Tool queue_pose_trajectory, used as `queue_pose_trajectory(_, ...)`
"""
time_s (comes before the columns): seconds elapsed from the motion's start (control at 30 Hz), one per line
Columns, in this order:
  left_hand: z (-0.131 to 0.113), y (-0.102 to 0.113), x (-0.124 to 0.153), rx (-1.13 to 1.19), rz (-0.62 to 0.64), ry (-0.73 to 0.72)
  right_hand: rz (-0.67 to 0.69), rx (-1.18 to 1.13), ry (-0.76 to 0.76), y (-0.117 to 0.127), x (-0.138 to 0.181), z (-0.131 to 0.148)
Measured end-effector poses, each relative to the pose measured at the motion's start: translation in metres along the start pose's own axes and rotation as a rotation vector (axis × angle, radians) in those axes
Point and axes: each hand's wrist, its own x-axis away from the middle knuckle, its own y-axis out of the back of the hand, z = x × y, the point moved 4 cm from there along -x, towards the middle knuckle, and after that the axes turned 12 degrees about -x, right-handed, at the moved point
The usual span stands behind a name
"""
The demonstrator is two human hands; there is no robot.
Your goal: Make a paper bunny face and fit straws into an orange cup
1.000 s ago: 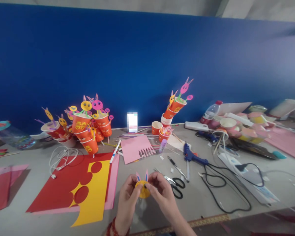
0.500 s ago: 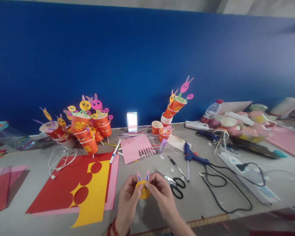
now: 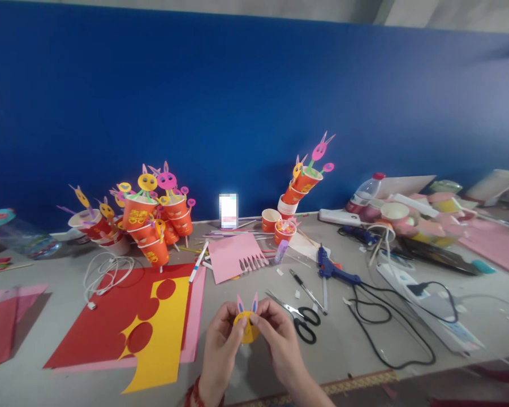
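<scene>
Little has moved since the earlier frame: both hands and the piece between them keep almost the same place, low over the near edge of the tabletop (image 3: 356, 350). The left hand (image 3: 219, 346) and the right hand (image 3: 281, 339) are brought close together, and each one pinches with thumb and fingertips one side of a yellow paper disc (image 3: 246, 332). The disc has two small pink ears (image 3: 240, 304) that stand up above the fingers. Just to the right of the right hand lie black-handled scissors (image 3: 302, 323), not touching it. To the left of the left hand lies a red paper sheet (image 3: 102, 325) with a yellow sheet (image 3: 163, 339) over it, round holes cut along the yellow edge. Beyond the hands lies a pink paper (image 3: 231, 255) with cut strips on one side. Farther to the right is a blue glue gun (image 3: 333, 271) with a black cable (image 3: 382, 336). Far beyond the left hand stands a group of orange paper cups (image 3: 146, 226) with bunny figures.
</scene>
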Motion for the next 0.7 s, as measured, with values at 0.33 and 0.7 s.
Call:
queue_pose_trajectory(0.33,-0.0016,0.0,0.0009,-0.017,-0.027,-0.007,-0.01,-0.038,-0.014,-0.0001,0.0023,-0.0011)
queue_pose_trajectory(0.7,0.0001,0.0005,0.0002,-0.02,-0.026,-0.02,-0.034,-0.034,-0.014,-0.0004,0.0018,-0.0017)
